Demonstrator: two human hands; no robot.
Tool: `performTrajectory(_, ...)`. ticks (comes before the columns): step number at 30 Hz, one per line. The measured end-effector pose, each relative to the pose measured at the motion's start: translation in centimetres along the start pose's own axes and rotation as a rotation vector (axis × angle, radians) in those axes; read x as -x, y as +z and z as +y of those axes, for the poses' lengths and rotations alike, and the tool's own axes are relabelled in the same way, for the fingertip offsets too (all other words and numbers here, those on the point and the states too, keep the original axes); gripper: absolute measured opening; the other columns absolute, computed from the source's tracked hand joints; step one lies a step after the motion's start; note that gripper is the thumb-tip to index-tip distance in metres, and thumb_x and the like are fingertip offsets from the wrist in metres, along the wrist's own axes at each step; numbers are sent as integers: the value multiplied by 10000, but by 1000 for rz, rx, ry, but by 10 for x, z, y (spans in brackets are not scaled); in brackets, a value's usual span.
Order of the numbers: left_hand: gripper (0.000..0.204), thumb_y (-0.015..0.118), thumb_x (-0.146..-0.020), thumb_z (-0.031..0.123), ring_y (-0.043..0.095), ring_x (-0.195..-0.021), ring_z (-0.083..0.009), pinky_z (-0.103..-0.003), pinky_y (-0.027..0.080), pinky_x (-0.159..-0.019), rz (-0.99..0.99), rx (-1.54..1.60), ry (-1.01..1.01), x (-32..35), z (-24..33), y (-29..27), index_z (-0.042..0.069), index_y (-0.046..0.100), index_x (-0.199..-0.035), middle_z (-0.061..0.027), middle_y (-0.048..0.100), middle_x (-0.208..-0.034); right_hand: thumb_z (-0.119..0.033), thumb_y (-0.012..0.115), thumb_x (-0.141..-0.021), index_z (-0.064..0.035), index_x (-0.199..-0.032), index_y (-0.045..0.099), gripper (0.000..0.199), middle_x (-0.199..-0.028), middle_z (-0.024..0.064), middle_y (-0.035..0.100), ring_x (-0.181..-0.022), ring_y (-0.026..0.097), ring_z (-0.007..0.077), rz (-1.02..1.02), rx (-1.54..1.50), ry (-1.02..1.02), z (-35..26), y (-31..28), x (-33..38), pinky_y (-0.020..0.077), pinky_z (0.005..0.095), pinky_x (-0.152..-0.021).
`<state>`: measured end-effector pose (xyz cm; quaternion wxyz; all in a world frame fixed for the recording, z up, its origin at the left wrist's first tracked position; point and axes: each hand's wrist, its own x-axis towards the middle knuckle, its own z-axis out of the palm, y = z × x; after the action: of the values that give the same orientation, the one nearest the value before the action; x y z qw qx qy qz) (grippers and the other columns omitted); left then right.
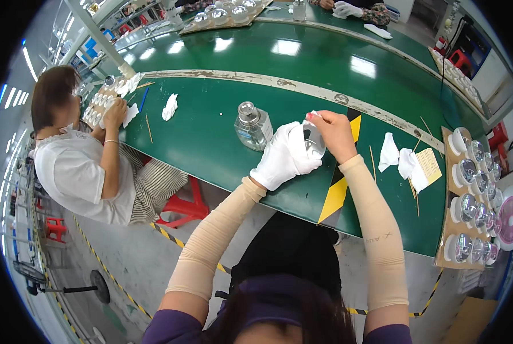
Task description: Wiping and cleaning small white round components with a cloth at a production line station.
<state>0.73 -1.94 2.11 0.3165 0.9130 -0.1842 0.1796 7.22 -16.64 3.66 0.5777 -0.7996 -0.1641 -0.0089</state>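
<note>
We see the left hand (285, 160), in a white glove, curled around a shiny round piece (314, 140) above the green surface (205, 137), close to its near edge; the glove probably keeps skin marks off, and the close wrap seems to steady the piece. The bare right hand (332, 133) bends over its far side, fingers curled; we cannot tell whether they pinch the rim or merely touch it. Bare fingertips likely give finer feel. A capped glass bottle (253, 129) stands upright just left of the glove, in easy reach. To the right, white cloths (389, 153) lie near a yellow pad (429, 164); farther right, a brown board (448, 179) bears spaced domed pieces (467, 207), perhaps to avoid knocks.
</note>
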Motion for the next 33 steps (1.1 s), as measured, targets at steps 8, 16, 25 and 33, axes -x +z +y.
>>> performTrajectory(8,1094,876,-641,206,389,-1301,-290,-372,328,-1097,68,178,-80,30,4,-13,-24,191,-1463,-187,354,-1400,-24,649,-836,8,-853,671,42,-1147,116,625,-968,628,173,-31,-311,-66,6,-48,37,497,300,-848)
performTrajectory(16,967,844,-678,132,437,-1240,-253,-351,380,-1044,33,643,-115,18,-23,25,35,240,-1427,-150,398,-1341,-79,729,-739,-82,-809,708,74,-1364,139,504,-1250,489,264,-223,-80,-355,-1,-9,49,353,357,-1054)
performTrajectory(25,984,859,-650,156,472,-1190,-199,-323,383,-1038,79,410,-54,17,-15,18,33,242,-1406,-106,452,-1264,-50,655,-867,4,-915,618,81,-781,34,671,-773,627,93,-86,-361,-26,20,0,-5,479,216,-696)
performTrajectory(33,938,837,-657,168,417,-1261,-298,-374,356,-1066,64,455,-83,15,-7,7,34,290,-1406,-162,387,-1335,-16,629,-885,30,-963,641,92,-862,59,700,-797,657,110,146,-276,-87,-16,-5,-9,502,215,-700)
